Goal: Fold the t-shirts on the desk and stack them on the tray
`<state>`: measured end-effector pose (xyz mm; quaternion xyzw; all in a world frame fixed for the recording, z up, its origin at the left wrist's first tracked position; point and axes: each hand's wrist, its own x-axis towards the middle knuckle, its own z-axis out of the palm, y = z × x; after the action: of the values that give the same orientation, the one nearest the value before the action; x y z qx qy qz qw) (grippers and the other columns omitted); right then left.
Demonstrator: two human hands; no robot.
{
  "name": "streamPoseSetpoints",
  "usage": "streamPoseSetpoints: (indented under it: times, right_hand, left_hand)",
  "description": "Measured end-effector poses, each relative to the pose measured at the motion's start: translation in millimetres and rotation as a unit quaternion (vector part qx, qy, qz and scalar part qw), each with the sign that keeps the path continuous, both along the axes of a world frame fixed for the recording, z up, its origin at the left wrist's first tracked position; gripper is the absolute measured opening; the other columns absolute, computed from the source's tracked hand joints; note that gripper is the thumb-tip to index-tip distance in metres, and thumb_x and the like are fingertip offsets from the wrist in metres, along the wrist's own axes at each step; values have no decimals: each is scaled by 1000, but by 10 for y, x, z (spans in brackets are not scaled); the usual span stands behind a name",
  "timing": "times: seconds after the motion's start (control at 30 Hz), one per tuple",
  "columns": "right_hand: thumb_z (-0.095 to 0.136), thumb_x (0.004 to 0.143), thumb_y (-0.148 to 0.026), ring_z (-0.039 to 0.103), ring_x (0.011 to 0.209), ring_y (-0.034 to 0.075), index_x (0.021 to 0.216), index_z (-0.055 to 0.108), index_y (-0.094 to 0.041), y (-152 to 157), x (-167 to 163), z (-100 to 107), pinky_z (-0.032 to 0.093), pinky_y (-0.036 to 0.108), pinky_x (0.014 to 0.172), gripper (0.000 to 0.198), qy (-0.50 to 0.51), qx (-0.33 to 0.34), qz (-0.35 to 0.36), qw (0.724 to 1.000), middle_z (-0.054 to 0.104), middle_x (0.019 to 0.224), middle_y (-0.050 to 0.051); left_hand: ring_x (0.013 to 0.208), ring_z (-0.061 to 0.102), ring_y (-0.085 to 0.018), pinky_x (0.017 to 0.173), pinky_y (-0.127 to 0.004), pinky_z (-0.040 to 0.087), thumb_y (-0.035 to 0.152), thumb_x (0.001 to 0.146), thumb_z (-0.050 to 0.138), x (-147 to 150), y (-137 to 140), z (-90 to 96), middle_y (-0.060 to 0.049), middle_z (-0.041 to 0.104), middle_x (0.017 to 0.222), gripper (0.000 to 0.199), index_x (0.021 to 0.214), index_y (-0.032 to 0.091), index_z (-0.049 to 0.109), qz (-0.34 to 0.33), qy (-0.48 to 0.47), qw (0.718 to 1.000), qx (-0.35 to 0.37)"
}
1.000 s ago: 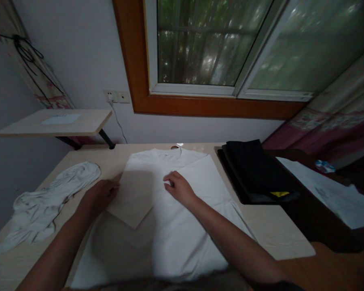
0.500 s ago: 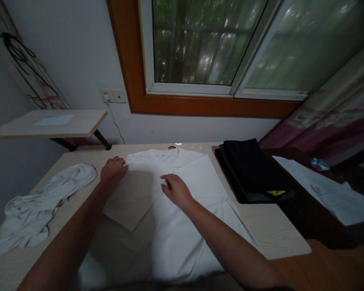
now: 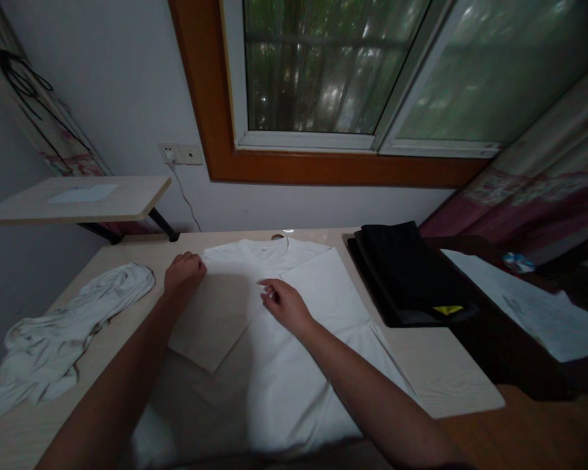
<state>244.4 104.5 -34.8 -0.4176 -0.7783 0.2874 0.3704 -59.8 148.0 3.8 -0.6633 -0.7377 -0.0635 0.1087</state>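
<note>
A white T-shirt (image 3: 294,365) lies spread on the table, its collar toward the wall and its sleeves folded inward over the body. My left hand (image 3: 185,271) is closed at the shirt's left shoulder edge, its fingers curled around the fabric there; the fingertips are partly hidden. Over the middle of the shirt, below the collar, is my right hand (image 3: 288,305). Its index finger points left and the others are loosely bent, with nothing between them. Shadow covers the left half of the shirt.
A crumpled white cloth (image 3: 78,326) lies on the table (image 3: 445,365) at left, below a raised shelf (image 3: 78,202). Folded black clothing (image 3: 396,267) sits at right. Beyond it, a white sheet (image 3: 529,307) rests on a dark surface. A window (image 3: 333,72) is behind.
My left hand's fingers have curled in more at the shirt's edge. The right hand has barely moved, and the shirt lies as before.
</note>
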Motion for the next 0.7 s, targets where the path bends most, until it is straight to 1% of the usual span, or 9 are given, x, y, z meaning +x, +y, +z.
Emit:
streamPoseSetpoints:
  times: [0.1,0.2,0.27,0.33,0.4,0.47,0.5,0.57,0.7]
  right_hand:
    - [62,92,-18,63,86,17,124,65,-25,10,1,-8,49,30,84,33,2,19,5,1000,69,95,3]
    - [62,92,-18,63,93,19,123,67,-24,18,2,2,49,32,89,31,-18,45,21,999,70,99,4]
    - [62,93,-19,63,95,20,122,68,-24,20,3,14,48,34,92,29,-39,59,32,997,71,102,5]
    - [61,94,-20,63,98,21,121,69,-24,20,3,26,48,36,94,28,-53,68,40,995,71,105,6]
    - [60,95,-19,63,102,21,122,69,-24,20,2,31,47,37,96,29,-55,74,45,995,72,109,7]
    - [58,96,-19,63,104,21,124,69,-24,22,1,26,47,38,97,30,-52,78,46,995,72,110,7]
    - [58,97,-19,63,104,21,124,69,-24,23,1,21,47,38,98,30,-49,79,45,995,72,111,7]
    - [56,98,-19,63,105,21,126,68,-24,28,2,9,48,38,98,31,-45,82,43,995,72,112,7]
    - [55,98,-19,64,107,21,128,67,-25,33,7,1,48,39,98,33,-46,86,39,994,71,113,8]
  left_hand:
    - [99,62,-27,83,-36,49,29,91,45,-66,3,9,-12,67,101,27,91,19,70,11,-27,999,23]
    - [94,62,-26,83,-36,49,30,88,48,-163,18,1,-11,67,97,23,87,20,69,6,-59,998,25]
    - [92,63,-25,84,-36,49,30,87,51,-236,46,-27,-9,66,95,20,86,21,69,5,-81,996,24]
    - [92,63,-25,87,-36,49,30,87,51,-312,97,-74,-9,65,96,20,89,21,69,-4,-106,994,35]
    - [96,63,-25,92,-37,49,31,88,51,-386,175,-133,-9,64,101,25,101,20,69,-39,-138,988,54]
    - [104,61,-24,100,-38,47,32,90,49,-457,275,-195,-9,61,109,33,114,20,68,-97,-171,978,67]
    - [107,60,-24,104,-39,45,32,91,48,-490,332,-224,-9,60,111,35,117,20,68,-123,-184,973,68]
    - [110,58,-25,109,-41,42,35,92,47,-549,447,-278,-9,59,110,34,113,21,70,-150,-200,966,60]
    - [106,56,-25,106,-44,42,35,90,49,-622,639,-349,-9,59,102,26,92,20,70,-141,-198,970,33]
